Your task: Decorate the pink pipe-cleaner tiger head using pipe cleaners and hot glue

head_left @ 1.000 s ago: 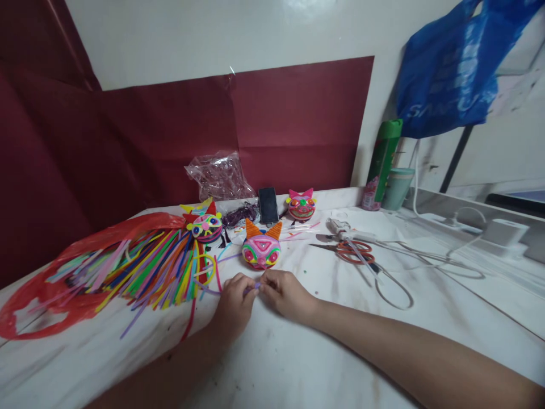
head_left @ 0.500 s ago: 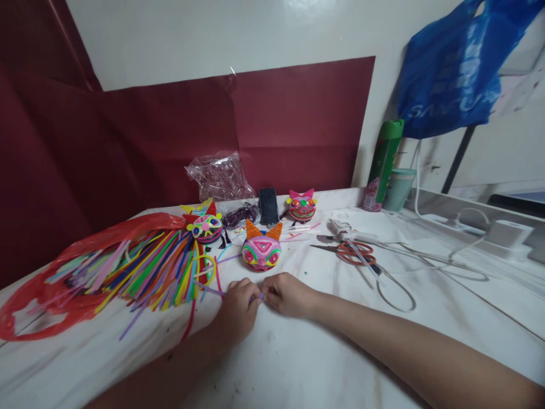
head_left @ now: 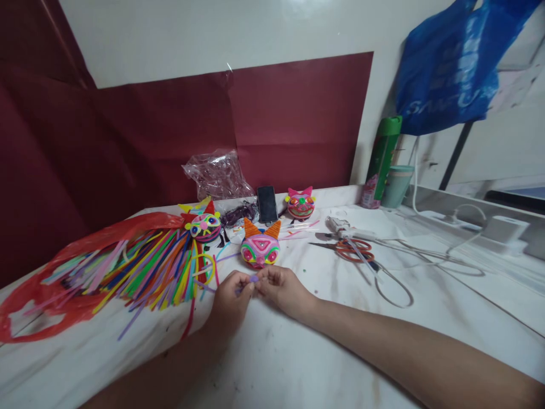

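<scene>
A small purple piece [head_left: 254, 279] is pinched between the fingertips of my left hand [head_left: 232, 295] and my right hand [head_left: 279, 288], which meet low over the white marbled table. Just beyond them sits a pink animal head with orange ears [head_left: 260, 248]. Behind that, to the right, is another head with pink ears [head_left: 300, 203]; a third, with red ears [head_left: 205, 226], stands at the left. Many coloured fuzzy stems [head_left: 157, 270] lie fanned out on a red plastic bag [head_left: 123, 226], left of my left hand.
Red-handled scissors [head_left: 355, 250], a glue gun [head_left: 339, 225] and loose cables [head_left: 411, 254] lie to the right. A black phone [head_left: 267, 204] leans at the back beside clear plastic wrap [head_left: 217, 175]. A green can [head_left: 382, 162] and a cup [head_left: 398, 186] stand back right.
Both hands have moved slightly up and left, closer to the orange-eared head. The purple piece now shows as a small rounded bit at the fingertips. The view has shifted slightly.
</scene>
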Motion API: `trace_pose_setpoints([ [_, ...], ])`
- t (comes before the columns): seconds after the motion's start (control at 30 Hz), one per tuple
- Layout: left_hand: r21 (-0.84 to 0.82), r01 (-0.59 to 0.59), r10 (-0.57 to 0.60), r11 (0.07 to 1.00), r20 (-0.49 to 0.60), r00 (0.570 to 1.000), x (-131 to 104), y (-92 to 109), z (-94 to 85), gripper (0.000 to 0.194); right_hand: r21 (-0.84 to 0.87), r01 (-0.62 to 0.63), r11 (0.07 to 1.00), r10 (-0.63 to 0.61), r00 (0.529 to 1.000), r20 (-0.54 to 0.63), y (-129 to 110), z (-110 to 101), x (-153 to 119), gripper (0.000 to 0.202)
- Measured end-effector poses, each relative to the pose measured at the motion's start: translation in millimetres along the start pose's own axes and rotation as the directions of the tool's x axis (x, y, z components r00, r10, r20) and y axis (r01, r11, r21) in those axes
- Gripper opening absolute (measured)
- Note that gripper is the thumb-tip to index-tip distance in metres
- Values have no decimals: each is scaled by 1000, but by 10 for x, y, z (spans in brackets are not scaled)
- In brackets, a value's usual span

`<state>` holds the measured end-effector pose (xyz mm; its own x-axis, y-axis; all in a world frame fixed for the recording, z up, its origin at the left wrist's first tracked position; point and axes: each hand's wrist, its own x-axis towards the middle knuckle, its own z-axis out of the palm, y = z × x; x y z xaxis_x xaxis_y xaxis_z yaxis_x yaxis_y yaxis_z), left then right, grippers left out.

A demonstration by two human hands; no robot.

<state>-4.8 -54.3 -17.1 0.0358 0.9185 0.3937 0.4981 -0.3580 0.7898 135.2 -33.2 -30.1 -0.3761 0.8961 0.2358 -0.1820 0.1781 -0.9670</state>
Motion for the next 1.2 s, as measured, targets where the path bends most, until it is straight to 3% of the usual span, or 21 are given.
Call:
trace_pose_setpoints([
  [0.1,79,-35,34,996,17,999,7,-33,12,14,-83,17,996,-20,999,-35,30,-16,-1,25],
  [0.33,228,-108,93,968,78,993,17,-78,-1,12,-342,100,935,-104,995,6,17,-87,2,20],
  [0.57,266,-171,148,949,105,983,1,-43,-9,13,-639,240,730,-156,970,186,-146,-186,1,13],
  [0.67,258,-187,165,948,104,981,14,-35,-22,11,-549,190,814,-104,978,183,-144,-199,25,14],
  [0.77,187,-165,160,968,42,986,29,1,-51,14,-246,55,968,-19,989,147,-117,-163,46,21],
  [0.87,95,-133,134,987,1,991,16,53,-64,19,-76,32,997,-22,992,127,-97,-92,36,31],
  [1.03,102,-107,109,989,-14,994,-25,78,-34,16,-163,98,982,-101,995,-10,-56,-25,-18,26],
  [1.2,215,-184,179,959,41,983,3,-17,-21,14,-395,162,904,-163,986,31,-55,-106,-7,23],
])
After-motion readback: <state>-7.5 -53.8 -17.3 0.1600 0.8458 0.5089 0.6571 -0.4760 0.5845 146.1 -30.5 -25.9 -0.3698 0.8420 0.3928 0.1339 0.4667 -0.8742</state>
